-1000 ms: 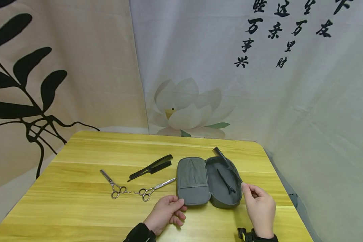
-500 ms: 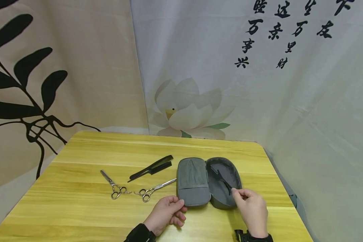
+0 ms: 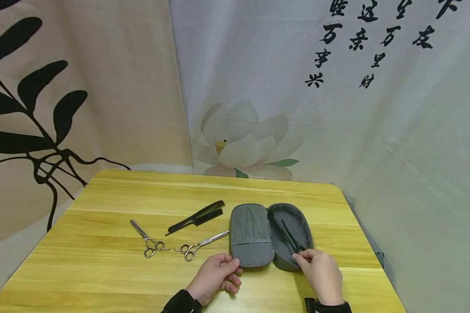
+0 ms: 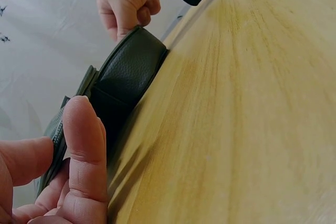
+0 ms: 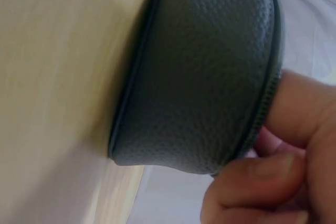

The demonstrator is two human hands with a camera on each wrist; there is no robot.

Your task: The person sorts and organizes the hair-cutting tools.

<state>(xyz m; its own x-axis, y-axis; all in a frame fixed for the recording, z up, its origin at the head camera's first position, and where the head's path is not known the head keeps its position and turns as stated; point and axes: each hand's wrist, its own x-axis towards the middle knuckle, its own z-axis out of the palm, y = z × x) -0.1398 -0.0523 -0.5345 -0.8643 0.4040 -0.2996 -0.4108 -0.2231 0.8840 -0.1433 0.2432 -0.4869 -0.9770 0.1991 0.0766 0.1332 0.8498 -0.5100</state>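
Note:
A grey zip case [image 3: 251, 255] lies spread on the table, flat flap to the left, deep half to the right. At the flap's near left corner my left hand [image 3: 214, 278] pinches the edge; the left wrist view shows its thumb at the zip [image 4: 56, 136]. My right hand [image 3: 320, 274] reaches over the near rim of the deep half, its fingertips pinching the near end of a slim black comb [image 3: 280, 227]. Beside that comb, inside the case, lies a black hair clip [image 3: 290, 233]. In the right wrist view the case wall [image 5: 199, 77] hides what the fingers hold.
Left of the case, two black combs [image 3: 209, 216] lie side by side. Silver scissors [image 3: 204, 241] point at the flap, their tip close to it. Thinning scissors [image 3: 142, 235] lie farther left on the wooden table [image 3: 102, 278]. Printed cloth [image 3: 337, 130] hangs behind.
The right hand has moved left and inward, bringing the black comb from across the rim down into the deep half. The left hand stays at the flap corner.

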